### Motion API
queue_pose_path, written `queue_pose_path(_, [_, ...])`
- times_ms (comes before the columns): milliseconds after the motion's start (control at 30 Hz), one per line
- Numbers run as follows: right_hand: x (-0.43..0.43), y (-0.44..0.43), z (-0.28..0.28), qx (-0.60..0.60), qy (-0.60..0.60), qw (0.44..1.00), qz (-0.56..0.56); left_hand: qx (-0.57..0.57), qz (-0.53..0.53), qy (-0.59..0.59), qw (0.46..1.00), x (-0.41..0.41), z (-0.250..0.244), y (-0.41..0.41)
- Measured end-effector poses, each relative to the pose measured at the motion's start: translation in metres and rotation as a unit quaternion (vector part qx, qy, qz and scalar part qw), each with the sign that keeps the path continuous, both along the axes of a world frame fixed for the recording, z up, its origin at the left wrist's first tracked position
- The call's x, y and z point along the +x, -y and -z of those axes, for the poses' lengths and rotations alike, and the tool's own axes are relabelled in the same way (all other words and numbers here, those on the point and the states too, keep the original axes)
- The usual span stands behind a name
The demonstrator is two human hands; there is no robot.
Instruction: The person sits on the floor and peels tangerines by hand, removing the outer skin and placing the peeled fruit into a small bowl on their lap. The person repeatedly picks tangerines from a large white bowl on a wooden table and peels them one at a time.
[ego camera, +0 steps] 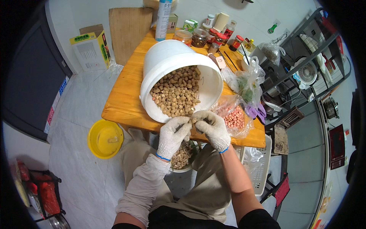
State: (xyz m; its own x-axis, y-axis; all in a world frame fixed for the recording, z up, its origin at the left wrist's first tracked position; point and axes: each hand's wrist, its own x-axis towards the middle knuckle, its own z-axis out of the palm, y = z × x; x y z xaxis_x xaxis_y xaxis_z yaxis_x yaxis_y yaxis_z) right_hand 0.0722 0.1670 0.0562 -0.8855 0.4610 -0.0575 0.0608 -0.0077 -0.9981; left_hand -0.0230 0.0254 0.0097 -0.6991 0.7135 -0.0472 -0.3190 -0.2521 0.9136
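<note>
My left hand (pixel 173 136) and my right hand (pixel 214 130), both in off-white knit gloves, meet at the table's front edge. An unshelled peanut (pixel 193 120) is pinched between their fingertips. Just beyond them a white plastic bucket (pixel 160 54) lies tipped on its side, mouth towards me, with many unshelled peanuts (pixel 175 94) inside. Right of the bucket, shelled pink peanut kernels (pixel 234 118) lie in a clear plastic bag (pixel 248 132). Below my hands, between my knees, peanut shells (pixel 181 156) fill a container whose sides are mostly hidden.
The wooden table (pixel 123 97) carries glass jars (pixel 200 37), a spray can (pixel 163 20) and a bag of greens (pixel 248 86). A yellow basin (pixel 105 139) sits on the floor at left, a white plastic basket (pixel 261 171) at right. A metal rack (pixel 311 57) stands beyond the table.
</note>
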Motion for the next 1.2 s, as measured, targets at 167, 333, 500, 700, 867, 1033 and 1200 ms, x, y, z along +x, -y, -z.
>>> queue_pose_path(167, [0.008,0.004,-0.005,0.060,0.031,0.998,0.004,-0.022,-0.002,-0.100,0.995,-0.001,0.019,-0.005])
queue_pose_path(333, [0.022,0.003,-0.007,0.085,0.057,0.995,-0.023,-0.037,0.014,-0.299,0.953,-0.002,0.002,0.001])
queue_pose_path(500, [0.027,0.008,-0.014,0.029,0.082,0.996,-0.032,-0.006,0.047,-0.381,0.924,-0.001,-0.001,0.003])
queue_pose_path(700, [0.030,0.016,0.011,0.052,0.053,0.997,0.024,0.023,0.009,-0.343,0.939,0.019,0.015,-0.004])
queue_pose_path(867, [0.028,0.022,0.015,-0.015,0.050,0.998,0.042,0.013,0.058,-0.257,0.965,0.020,0.032,-0.006])
queue_pose_path(1033, [0.029,0.023,0.013,-0.082,0.031,0.996,0.033,-0.010,0.056,-0.154,0.986,0.028,0.021,-0.005])
queue_pose_path(1200, [0.027,0.029,0.001,-0.065,0.029,0.997,0.034,-0.003,-0.054,-0.343,0.938,0.028,0.030,-0.009])
